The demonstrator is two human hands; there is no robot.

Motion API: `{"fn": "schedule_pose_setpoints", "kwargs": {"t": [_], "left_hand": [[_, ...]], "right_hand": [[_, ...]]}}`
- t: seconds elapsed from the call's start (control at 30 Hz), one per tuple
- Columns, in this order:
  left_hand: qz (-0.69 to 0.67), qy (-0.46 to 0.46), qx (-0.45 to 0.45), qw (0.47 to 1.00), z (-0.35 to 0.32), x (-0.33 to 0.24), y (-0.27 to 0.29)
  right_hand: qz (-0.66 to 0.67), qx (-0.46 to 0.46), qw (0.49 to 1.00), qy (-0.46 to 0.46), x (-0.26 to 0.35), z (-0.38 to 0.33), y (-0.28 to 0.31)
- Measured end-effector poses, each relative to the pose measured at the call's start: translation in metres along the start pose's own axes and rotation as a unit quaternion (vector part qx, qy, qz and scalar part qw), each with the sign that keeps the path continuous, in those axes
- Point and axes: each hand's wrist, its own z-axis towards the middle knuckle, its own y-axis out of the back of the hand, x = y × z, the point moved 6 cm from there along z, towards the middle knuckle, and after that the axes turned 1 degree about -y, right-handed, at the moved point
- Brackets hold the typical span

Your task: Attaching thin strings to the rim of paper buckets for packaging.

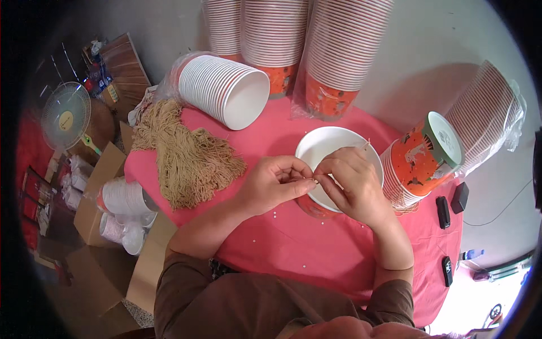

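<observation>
In front of me stands a paper bucket (326, 137), white inside and orange outside. Over its near rim my left hand (276, 183) and my right hand (357, 183) meet, fingertips pinched together. Between them is a tiny pale tan bit that looks like the end of a thin cord; the fingers hide most of it. Past my right hand, a short end of thin cord (368, 142) shows at the bucket's right rim. To the left lies a heap of tan cords (189, 155).
Nested buckets (217, 90) lie at the back left; tall bagged stacks (344, 51) stand behind. At right are upturned orange buckets (415, 161) and two small black objects (443, 212). Small white bits dot the pink tablecloth (271, 248). Left are a cardboard box (104, 198) and a fan (66, 116).
</observation>
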Motion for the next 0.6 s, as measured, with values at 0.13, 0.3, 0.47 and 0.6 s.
{"fn": "schedule_pose_setpoints", "kwargs": {"t": [0.13,0.3,0.47,0.6], "left_hand": [[0.044,-0.008,-0.013,0.999,-0.002,-0.001,-0.003],[0.169,-0.130,-0.044,0.976,-0.004,-0.010,-0.005],[0.280,-0.239,-0.070,0.927,-0.007,-0.025,-0.010],[0.330,-0.323,-0.083,0.883,-0.010,-0.034,-0.014]], "right_hand": [[0.013,0.005,1.000,-0.001,0.001,0.001,-0.001],[0.102,0.069,0.987,-0.100,-0.011,-0.004,-0.010],[0.152,0.090,0.972,-0.154,-0.012,-0.006,-0.010],[0.200,0.106,0.949,-0.218,-0.017,-0.010,-0.011]]}}
